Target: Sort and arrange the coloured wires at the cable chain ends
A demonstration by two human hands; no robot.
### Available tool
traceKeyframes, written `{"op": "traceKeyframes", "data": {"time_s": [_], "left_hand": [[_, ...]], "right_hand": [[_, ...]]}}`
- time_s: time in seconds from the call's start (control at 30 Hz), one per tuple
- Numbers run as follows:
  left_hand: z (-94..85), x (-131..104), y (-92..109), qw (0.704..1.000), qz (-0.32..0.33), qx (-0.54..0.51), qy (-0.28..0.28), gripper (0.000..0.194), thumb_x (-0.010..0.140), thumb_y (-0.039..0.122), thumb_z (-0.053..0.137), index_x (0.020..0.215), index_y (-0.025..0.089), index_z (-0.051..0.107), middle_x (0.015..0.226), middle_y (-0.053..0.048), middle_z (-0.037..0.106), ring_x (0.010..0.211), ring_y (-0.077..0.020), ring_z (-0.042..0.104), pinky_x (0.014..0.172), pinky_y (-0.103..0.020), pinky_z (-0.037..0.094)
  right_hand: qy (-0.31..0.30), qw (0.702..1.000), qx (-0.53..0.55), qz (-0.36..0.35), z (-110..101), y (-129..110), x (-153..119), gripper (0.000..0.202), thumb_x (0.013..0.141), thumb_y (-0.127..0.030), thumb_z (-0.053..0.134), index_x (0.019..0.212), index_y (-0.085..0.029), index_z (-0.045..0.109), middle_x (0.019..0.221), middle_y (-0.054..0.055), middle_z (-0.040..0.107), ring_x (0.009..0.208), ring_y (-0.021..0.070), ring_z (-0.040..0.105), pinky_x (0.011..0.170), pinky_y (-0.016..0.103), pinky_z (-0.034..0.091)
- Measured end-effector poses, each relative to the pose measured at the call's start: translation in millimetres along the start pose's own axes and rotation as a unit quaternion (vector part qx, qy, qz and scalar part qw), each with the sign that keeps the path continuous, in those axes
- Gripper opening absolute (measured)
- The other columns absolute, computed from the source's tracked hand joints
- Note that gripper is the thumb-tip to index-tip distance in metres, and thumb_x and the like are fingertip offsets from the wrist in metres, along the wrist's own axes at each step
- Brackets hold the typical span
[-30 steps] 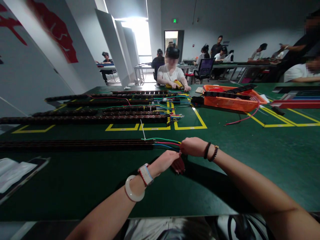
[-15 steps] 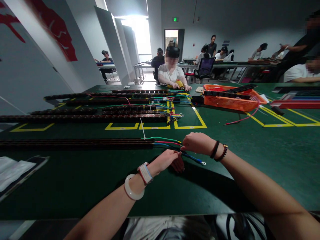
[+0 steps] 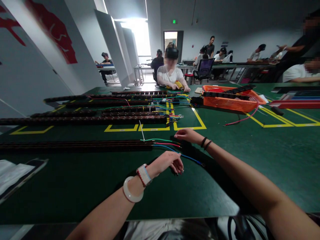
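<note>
My left hand point(image 3: 170, 162), with a watch and a white bangle on its wrist, is over the near side of the loose wire ends. Its fingers are loosely curled and apart, and nothing shows in them. The blue wire point(image 3: 190, 158) runs just past its fingertips to a ring terminal point(image 3: 202, 164). My right hand point(image 3: 188, 134) is above the table beyond the wires, fingers toward the left, with nothing visible in it. Below it end the green wire point(image 3: 160, 140) and red wire point(image 3: 168, 144), coming out of a long black cable chain point(image 3: 100, 145). A white cable tie point(image 3: 141, 130) stands up near the chain's end.
More black cable chains point(image 3: 82, 119) with coloured wires lie across the green table point(image 3: 237, 146). An orange basket point(image 3: 230, 101) with chain pieces stands at the back right. Across the table sits a person point(image 3: 171, 73). White plastic point(image 3: 12, 171) lies at the left.
My right hand has come off the wires and moved up and left. My left hand has loosened its pinch, and the blue wire's terminal has dropped slightly.
</note>
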State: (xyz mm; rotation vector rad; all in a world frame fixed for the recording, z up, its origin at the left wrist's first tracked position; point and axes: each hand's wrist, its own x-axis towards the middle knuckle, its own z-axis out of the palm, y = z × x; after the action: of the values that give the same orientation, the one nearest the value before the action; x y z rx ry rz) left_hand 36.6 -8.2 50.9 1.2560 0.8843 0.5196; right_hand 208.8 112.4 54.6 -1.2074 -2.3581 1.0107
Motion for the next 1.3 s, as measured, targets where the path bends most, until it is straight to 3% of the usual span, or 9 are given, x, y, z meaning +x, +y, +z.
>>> {"op": "traceKeyframes", "data": {"time_s": [0.33, 0.57, 0.83, 1.0, 1.3], "left_hand": [[0.9, -1, 3, 1.0, 0.002, 0.008, 0.003, 0.046, 0.084, 0.052, 0.046, 0.068, 0.012, 0.062, 0.07, -0.012, 0.068, 0.059, -0.0152, 0.062, 0.058, -0.026, 0.048], [0.5, 3, -2, 1.0, -0.006, 0.001, 0.004, 0.046, 0.086, 0.05, 0.044, 0.067, 0.012, 0.062, 0.069, -0.011, 0.068, 0.057, -0.0147, 0.062, 0.057, -0.025, 0.048], [0.6, 6, -6, 1.0, -0.001, -0.021, 0.018, 0.045, 0.084, 0.051, 0.047, 0.066, 0.012, 0.062, 0.066, -0.011, 0.068, 0.056, -0.0145, 0.062, 0.054, -0.023, 0.048], [-0.5, 7, -7, 1.0, -0.005, -0.014, 0.012, 0.045, 0.084, 0.05, 0.046, 0.066, 0.012, 0.063, 0.067, -0.012, 0.068, 0.057, -0.0154, 0.063, 0.054, -0.024, 0.048], [0.9, 5, -2, 1.0, -0.012, -0.007, 0.017, 0.043, 0.086, 0.047, 0.045, 0.066, 0.012, 0.061, 0.067, -0.011, 0.068, 0.058, -0.0158, 0.063, 0.055, -0.025, 0.048]], "right_hand": [[-0.06, 0.997, -0.05, -0.027, 23, -15, -1, 0.054, 0.082, -0.06, 0.046, 0.085, -0.011, 0.067, 0.071, 0.003, 0.064, 0.06, 0.011, 0.05, 0.054, 0.022, 0.033], [-0.082, 0.992, -0.094, -0.036, 24, -21, 0, 0.047, 0.087, -0.052, 0.043, 0.086, -0.011, 0.065, 0.069, 0.003, 0.062, 0.057, 0.0096, 0.047, 0.051, 0.021, 0.031], [-0.159, 0.986, 0.036, 0.022, 26, -11, 4, 0.055, 0.081, -0.061, 0.045, 0.092, -0.012, 0.067, 0.061, -0.002, 0.056, 0.05, 0.0074, 0.039, 0.048, 0.021, 0.028], [-0.152, 0.984, 0.086, 0.024, 28, -10, 4, 0.053, 0.075, -0.062, 0.052, 0.086, -0.012, 0.065, 0.064, -0.002, 0.057, 0.053, 0.0075, 0.043, 0.05, 0.021, 0.031], [-0.142, 0.987, 0.076, 0.012, 30, -16, 0, 0.051, 0.079, -0.06, 0.049, 0.09, -0.012, 0.065, 0.065, -0.003, 0.055, 0.054, 0.0073, 0.041, 0.049, 0.021, 0.03]]}}
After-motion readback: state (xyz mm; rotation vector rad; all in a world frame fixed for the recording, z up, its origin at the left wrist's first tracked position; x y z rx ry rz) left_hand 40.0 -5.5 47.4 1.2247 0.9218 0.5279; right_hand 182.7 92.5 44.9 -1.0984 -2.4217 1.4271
